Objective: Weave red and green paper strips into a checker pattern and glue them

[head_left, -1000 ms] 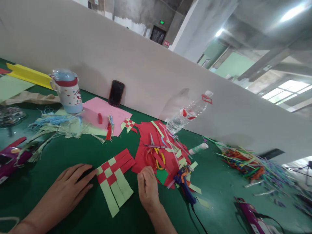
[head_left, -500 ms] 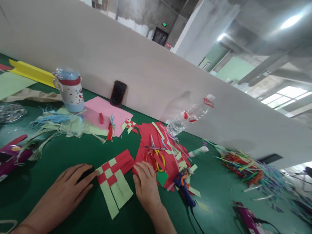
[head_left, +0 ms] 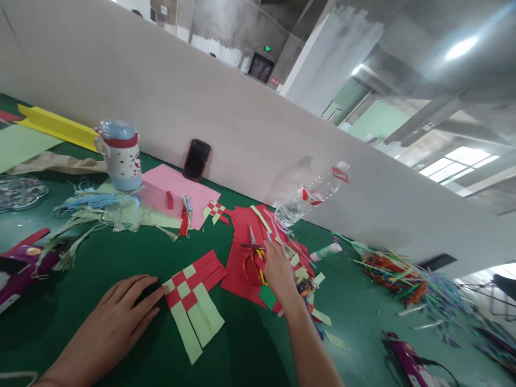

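Note:
My left hand lies with its fingers stretched out on the table, the index fingertip at the left corner of a woven paper piece. That piece is a checkerboard of red and pale green strips, with loose red tails to the upper right and green tails below. My right hand is over the pile of red paper, beside scissors with a red handle and a yellow handle. Its fingertips are among the paper scraps, and what they touch is hidden.
Behind the pile a clear plastic bottle leans by the partition. A phone, a cup and tassels stand or lie at the back left. The glue gun is mostly behind my right forearm. Coloured pipe cleaners are heaped at right.
My right hand has left the side of the woven paper and reached up and right over the scissors and scraps. My left hand stays by the woven piece.

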Demonstrator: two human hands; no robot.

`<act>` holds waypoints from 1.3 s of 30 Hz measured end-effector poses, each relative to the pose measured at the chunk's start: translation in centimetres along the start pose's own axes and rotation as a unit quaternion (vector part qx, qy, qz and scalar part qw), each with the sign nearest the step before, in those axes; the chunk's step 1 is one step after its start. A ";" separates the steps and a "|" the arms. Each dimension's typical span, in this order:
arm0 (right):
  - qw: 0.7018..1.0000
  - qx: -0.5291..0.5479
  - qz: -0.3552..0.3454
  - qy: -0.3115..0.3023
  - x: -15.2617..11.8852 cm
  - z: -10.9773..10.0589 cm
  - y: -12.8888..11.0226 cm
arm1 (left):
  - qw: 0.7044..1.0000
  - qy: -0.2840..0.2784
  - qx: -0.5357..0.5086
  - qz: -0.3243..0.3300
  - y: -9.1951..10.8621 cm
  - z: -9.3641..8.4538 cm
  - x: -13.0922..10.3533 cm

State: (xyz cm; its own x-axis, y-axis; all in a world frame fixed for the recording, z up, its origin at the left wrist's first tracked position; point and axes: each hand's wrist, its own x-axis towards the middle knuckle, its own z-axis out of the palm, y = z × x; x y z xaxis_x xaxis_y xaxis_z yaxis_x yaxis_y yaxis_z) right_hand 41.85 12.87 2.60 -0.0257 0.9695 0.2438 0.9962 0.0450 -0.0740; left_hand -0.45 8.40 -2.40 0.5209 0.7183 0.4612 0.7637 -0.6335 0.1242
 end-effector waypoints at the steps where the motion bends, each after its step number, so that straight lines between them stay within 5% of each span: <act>1: 1.000 -0.006 0.010 -0.009 0.3 -0.1 0.7 | 1.000 0.000 0.003 0.002 0.0 0.0 0.0; 9: 0.996 -0.032 0.045 -0.074 0.3 0.5 2.2 | 1.000 0.000 0.018 0.017 -0.2 0.1 -0.1; 17: 0.997 -0.028 0.036 -0.063 0.5 -0.3 1.8 | 1.000 -0.008 0.019 0.014 -0.2 0.1 -0.1; 22: 0.999 0.003 -0.032 -0.029 -1.0 -1.5 -2.9 | 1.000 -0.007 0.020 0.021 -0.4 0.3 -0.3; 26: 0.993 0.047 -0.101 -0.047 -2.0 -0.9 -9.2 | 1.000 0.002 0.019 0.023 -0.4 0.2 -0.2; 29: 0.989 0.081 -0.087 -0.083 -1.7 -0.3 -12.5 | 0.999 0.003 0.020 0.030 -0.4 0.1 -0.1; 39: 0.991 0.071 -0.049 -0.099 -1.5 0.1 -14.2 | 0.999 -0.003 0.034 0.030 -0.3 0.3 -0.2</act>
State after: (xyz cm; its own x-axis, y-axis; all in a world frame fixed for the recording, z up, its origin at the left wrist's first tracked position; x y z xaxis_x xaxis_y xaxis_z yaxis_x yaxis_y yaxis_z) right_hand 27.72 10.80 3.16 -0.1524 0.9864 0.0622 0.9668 0.1618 -0.1977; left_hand -0.70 8.56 -2.79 0.5686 0.6809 0.4616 0.7549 -0.6548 0.0359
